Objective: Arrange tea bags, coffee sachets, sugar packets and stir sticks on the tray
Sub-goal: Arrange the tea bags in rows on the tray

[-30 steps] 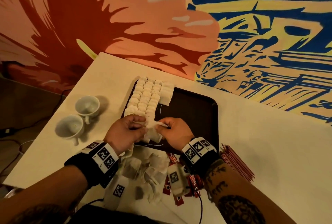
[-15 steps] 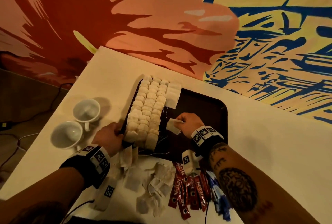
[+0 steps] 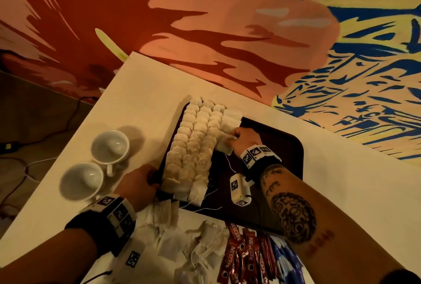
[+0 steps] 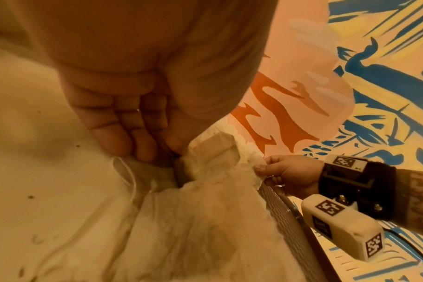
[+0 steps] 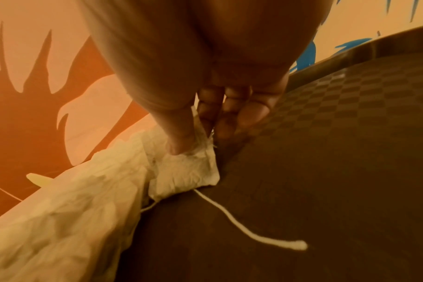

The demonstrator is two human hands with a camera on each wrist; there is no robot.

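Note:
A dark brown tray point(image 3: 273, 158) lies on the white table, its left part covered by neat rows of tea bags point(image 3: 196, 142). My right hand point(image 3: 232, 138) pinches one tea bag point(image 3: 224, 148) between thumb and fingers at the near end of the short rightmost row. In the right wrist view that tea bag point(image 5: 188, 171) touches the tray point(image 5: 326, 152) and its string point(image 5: 249, 229) trails across it. My left hand point(image 3: 151, 179) grips the tray's near left edge, thumb on top and fingers point(image 4: 123, 133) down beside it.
Loose tea bags point(image 3: 182, 238) are heaped on the table in front of the tray. Red coffee sachets point(image 3: 246, 258) and blue packets point(image 3: 287, 263) lie to their right. Two white cups point(image 3: 110, 147) point(image 3: 82, 181) stand left of the tray. A painted wall backs the table.
My right hand carried the tea bag from the tray's near edge out to the short rightmost row. My left hand let go of it and took hold of the tray's near left edge.

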